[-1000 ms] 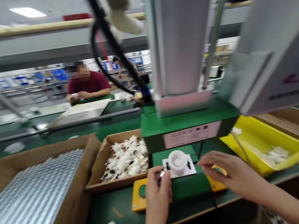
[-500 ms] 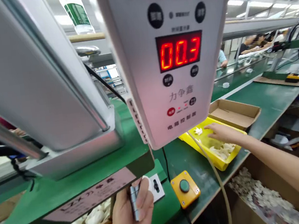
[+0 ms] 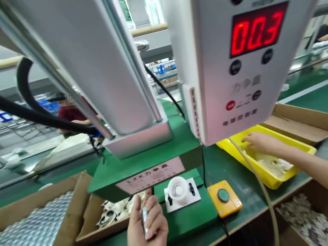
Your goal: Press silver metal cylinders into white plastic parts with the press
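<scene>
Hands first — we are seeing the left hand curled around a short stack of small silver metal pieces, fingers wrapped over the front of it, thumb side toward the camera. It is hovering just in front of the green press base, left of the white round plastic fixture that is sitting on a white plate with two black clips.

Right hand is reaching well off to the right into the yellow plastic bin, palm down, fingers spread loosely over the white plastic parts lying in it. We cannot tell whether it is gripping one — the fingertips are hidden against the bin wall.

Around that:
- orange push-button box with a green button is sitting just right of the fixture, between the two hands
- grey control panel is hanging above the bin, red digits reading 003
- small brown cardboard box of white-and-black parts is sitting just left of the left hand
- large cardboard box of shiny silver tubes is filling the lower-left corner
- empty-looking flat cardboard tray is lying behind the yellow bin
- another person in a dark red top is sitting across the line, far left
</scene>
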### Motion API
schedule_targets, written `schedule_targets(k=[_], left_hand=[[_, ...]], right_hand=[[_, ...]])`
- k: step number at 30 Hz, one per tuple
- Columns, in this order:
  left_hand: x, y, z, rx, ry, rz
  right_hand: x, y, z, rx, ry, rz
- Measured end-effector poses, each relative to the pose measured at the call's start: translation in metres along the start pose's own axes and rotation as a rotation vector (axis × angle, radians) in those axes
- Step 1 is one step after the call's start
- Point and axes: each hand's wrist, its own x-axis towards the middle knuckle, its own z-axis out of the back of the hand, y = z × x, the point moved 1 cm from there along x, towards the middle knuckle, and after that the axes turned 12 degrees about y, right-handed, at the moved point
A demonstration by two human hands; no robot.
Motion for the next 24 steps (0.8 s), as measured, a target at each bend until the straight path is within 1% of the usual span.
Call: schedule_targets(k=[2,3,5,6,7,8,10,12,14,16,18,21,24], left_hand=[[-0.006,0.001,0.005,0.004,-0.054,0.0],[-0.008,0.004,0.007,0.043,-0.086,0.0],[-0.009,0.013,0.009,0.194,-0.15,-0.026],[-0.008,0.017,0.01,0.297,-0.174,-0.054],[-0.006,0.02,0.011,0.411,-0.19,-0.092],[-0.005,0.022,0.012,0.528,-0.201,-0.133],[-0.002,0.023,0.017,0.737,-0.221,-0.204],[-0.001,0.022,0.025,0.869,-0.247,-0.236],[-0.002,0.021,0.035,0.921,-0.268,-0.232],[-0.003,0.021,0.043,0.928,-0.265,-0.209],[-0.004,0.023,0.049,0.924,-0.246,-0.184],[-0.002,0.027,0.056,0.884,-0.199,-0.165],[0.001,0.028,0.06,0.836,-0.176,-0.168]], right_hand=[[-0.012,0.008,0.013,0.03,-0.094,-0.037],[-0.021,0.018,0.02,0.056,-0.153,-0.05],[-0.042,0.053,0.033,0.133,-0.252,-0.024],[-0.052,0.077,0.038,0.255,-0.329,0.047],[-0.061,0.104,0.041,0.369,-0.352,0.148],[-0.069,0.132,0.042,0.461,-0.361,0.244],[-0.074,0.185,0.039,0.636,-0.268,0.405],[-0.068,0.226,0.032,0.758,-0.186,0.437],[-0.059,0.253,0.024,0.778,-0.146,0.438],[-0.051,0.266,0.016,0.698,-0.151,0.479],[-0.046,0.271,0.006,0.584,-0.162,0.544],[-0.039,0.264,-0.013,0.454,-0.176,0.603],[-0.027,0.252,-0.033,0.401,-0.238,0.646]])
